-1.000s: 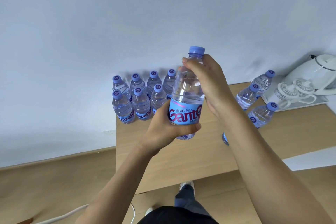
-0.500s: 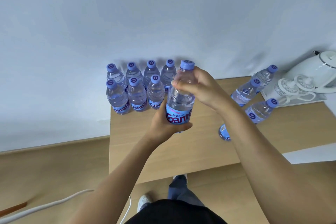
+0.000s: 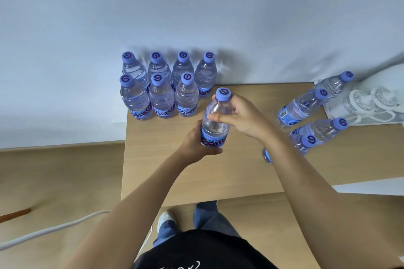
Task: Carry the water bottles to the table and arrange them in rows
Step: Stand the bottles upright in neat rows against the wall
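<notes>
Two hands on one bottle (image 3: 215, 122): left hand (image 3: 194, 146) grips the label, right hand (image 3: 238, 116) clasps the shoulder, upright above the tabletop (image 3: 218, 181). Best set it beside the front row (image 3: 158, 98), labels matching.

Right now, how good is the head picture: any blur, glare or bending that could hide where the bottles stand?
Head view: soft even light, the standing bottles sharp, with faint shadows on the wall behind them. Wide-angle bending tilts the bottles on the right and warps the table edge. The white kettle set at far right is washed out and smeared. The held bottle is clear in both hands.
</notes>
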### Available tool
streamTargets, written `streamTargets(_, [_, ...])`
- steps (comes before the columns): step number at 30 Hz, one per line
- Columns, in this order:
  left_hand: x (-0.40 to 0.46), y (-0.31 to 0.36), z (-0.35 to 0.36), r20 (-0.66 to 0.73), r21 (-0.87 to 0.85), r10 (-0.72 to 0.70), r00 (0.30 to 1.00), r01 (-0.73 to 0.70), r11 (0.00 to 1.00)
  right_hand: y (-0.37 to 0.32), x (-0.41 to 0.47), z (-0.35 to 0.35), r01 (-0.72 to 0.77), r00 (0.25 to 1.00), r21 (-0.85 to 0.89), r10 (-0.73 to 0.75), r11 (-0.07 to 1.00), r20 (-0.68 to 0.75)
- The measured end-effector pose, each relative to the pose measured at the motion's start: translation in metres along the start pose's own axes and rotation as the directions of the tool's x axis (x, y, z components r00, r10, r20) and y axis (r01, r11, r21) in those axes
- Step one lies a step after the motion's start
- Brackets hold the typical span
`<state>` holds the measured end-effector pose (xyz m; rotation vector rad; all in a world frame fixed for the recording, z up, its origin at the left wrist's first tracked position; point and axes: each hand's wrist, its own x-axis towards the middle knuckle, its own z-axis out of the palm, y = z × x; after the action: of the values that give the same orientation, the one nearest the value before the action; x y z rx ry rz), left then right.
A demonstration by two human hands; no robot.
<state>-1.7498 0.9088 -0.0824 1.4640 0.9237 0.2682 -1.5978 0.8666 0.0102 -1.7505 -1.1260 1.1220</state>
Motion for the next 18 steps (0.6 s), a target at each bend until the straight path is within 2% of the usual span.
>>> streamTargets(4, [0.012,-0.014,0.002,-0.002,0.015,-0.038,0.999,0.038,0.999,0.017,0.006,0.005,-0.009,1.0,-0.076,0.008,0.997,-0.017])
streamTargets(10, [0.026,-0.031,0.014,-0.133,0.032,-0.046,0.99,0.051,0.998,0.045,0.009,0.015,-0.006,1.0,-0.122,0.003,0.992,-0.025])
streamTargets(18, [0.045,-0.039,0.03,-0.275,0.128,0.026,0.961,0.01,0.992,0.06,0.018,0.013,0.034,0.999,-0.099,-0.036,0.994,-0.024])
